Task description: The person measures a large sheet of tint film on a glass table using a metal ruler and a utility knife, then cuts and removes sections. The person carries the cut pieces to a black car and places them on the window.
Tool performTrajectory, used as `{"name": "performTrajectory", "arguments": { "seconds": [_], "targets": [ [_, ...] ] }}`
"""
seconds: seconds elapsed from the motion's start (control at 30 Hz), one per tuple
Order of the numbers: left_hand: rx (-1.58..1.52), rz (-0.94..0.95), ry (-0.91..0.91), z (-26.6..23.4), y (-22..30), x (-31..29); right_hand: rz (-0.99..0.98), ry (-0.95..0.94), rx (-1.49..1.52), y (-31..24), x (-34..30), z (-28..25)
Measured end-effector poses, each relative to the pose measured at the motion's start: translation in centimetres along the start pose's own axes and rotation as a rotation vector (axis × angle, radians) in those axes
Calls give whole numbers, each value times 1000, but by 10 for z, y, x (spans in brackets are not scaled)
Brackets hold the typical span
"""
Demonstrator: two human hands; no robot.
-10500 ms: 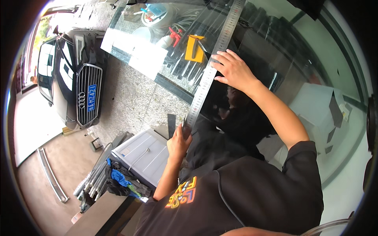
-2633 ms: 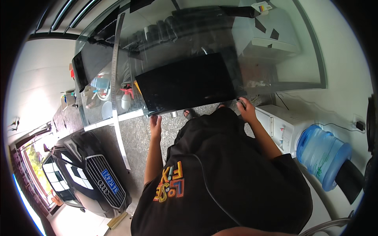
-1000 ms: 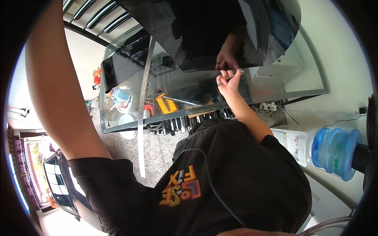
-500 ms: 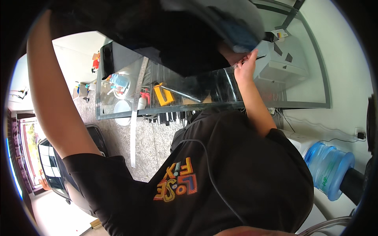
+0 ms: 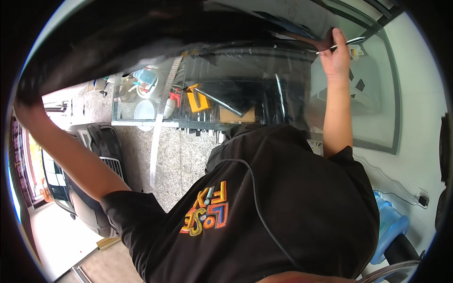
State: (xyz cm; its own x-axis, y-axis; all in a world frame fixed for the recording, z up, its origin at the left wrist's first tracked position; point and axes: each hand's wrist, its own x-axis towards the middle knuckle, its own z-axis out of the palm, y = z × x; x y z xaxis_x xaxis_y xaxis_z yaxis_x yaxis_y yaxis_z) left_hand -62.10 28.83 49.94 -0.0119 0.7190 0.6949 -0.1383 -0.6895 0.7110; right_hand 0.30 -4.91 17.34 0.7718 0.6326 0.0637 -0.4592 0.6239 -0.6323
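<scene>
The right hand (image 5: 336, 59) has moved outward; the black sheet (image 5: 155, 37) spreads wider, raised over the glass table's (image 5: 395, 118) far edge.
Head view: right pinches sheet and thin tool (image 5: 355, 41); left hand's (image 5: 29, 112) grip is too dark to tell. Probably light, floppy, slick, creasable: best held by opposite corners.
</scene>
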Motion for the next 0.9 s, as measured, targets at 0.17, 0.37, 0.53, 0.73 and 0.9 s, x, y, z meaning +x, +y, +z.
{"name": "performTrajectory", "arguments": {
  "seconds": [0.17, 0.37, 0.53, 0.73, 0.9],
  "targets": [
    [555, -1, 216, -43, -87, -166, 55, -215, -410, -38, 35, -15],
    [425, -684, 213, -3, -196, -353, 216, -294, -979, 29, 107, -49],
    [-254, -1061, 499, 32, -255, -447, 482, -348, -1168, 65, 132, -129],
    [-243, -1265, 442, -8, -308, -498, 557, -268, -1336, 77, 119, -199],
    [-79, -1410, 293, -16, -301, -490, 397, -60, -1521, 24, 43, -221]
  ]
}}
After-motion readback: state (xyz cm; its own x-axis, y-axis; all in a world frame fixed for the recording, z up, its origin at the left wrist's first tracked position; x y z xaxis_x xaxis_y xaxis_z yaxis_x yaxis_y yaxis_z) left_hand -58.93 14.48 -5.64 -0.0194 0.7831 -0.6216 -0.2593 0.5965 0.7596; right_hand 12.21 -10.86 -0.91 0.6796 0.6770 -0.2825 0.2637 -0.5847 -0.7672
